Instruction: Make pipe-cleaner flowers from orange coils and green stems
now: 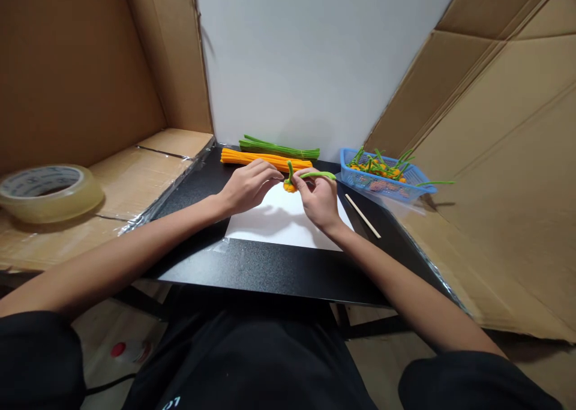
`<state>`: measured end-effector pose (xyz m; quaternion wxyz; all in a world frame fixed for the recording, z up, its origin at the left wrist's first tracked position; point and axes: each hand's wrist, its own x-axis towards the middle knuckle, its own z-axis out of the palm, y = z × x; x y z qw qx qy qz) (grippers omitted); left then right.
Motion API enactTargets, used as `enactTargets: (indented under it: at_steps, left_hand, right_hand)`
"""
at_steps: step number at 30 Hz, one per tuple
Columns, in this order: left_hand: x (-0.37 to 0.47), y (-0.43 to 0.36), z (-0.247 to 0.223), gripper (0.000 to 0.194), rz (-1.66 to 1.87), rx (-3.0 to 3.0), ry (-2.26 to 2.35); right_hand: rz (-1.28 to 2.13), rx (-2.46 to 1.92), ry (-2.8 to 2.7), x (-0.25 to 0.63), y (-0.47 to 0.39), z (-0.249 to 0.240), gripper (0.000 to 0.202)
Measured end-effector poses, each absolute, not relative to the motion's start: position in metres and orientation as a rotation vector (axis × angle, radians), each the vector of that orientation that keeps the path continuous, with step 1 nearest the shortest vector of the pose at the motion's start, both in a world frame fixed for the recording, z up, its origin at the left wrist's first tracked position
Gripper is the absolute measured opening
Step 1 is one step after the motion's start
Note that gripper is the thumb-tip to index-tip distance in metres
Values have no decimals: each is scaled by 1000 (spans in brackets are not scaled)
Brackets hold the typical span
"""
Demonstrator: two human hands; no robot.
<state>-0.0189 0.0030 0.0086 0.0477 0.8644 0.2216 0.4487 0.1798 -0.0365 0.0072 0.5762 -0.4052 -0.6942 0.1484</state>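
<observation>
I class the site as a makeshift craft workspace: cardboard panels (508,128) flank a black table (252,272), which carries paper (283,233), bundled pipe cleaners (263,159) and a basket (350,174); tape (56,210) lies alongside

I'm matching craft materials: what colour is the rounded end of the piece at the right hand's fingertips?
The rounded end is orange; the head view shows it.

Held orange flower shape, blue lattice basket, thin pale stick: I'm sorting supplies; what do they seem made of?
Held orange flower shape: perhaps matt chenille, from its soft, bumpy outline; no core shows.
Blue lattice basket: probably moulded plastic, slightly glossy, from its thin, even openwork.
Thin pale stick: likely matt bare wood, from its plain tan colour.
</observation>
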Motion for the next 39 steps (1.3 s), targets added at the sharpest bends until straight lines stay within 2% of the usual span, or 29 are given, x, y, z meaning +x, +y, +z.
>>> enactTargets:
  at_steps: [5,14,17,22,28,32,39]
  left_hand:
    - [-6,-10,8,38,1365,1969,745]
    - [8,-27,11,50,1207,1405,559]
    - [8,-28,8,50,1301,1499,513]
    - [3,-25,1,39,1519,1776,527]
    - [0,-24,1,34,1513,1896,640]
    - [0,-26,3,26,1492,1982,594]
    - [2,-30,3,19,1482,2058,530]
  right_hand:
    - [2,-869,-1667,183,-44,12,16]
    - [-39,-749,-1713,178,-52,8,11]
    - [26,-735,-1708,177,-52,6,10]
    - [177,-697,-1665,175,-51,7,15]
    - [299,-706,-1729,181,-48,13,22]
    - [467,-747,-1544,179,-45,12,28]
    - [243,-823,-1500,175,-50,13,24]
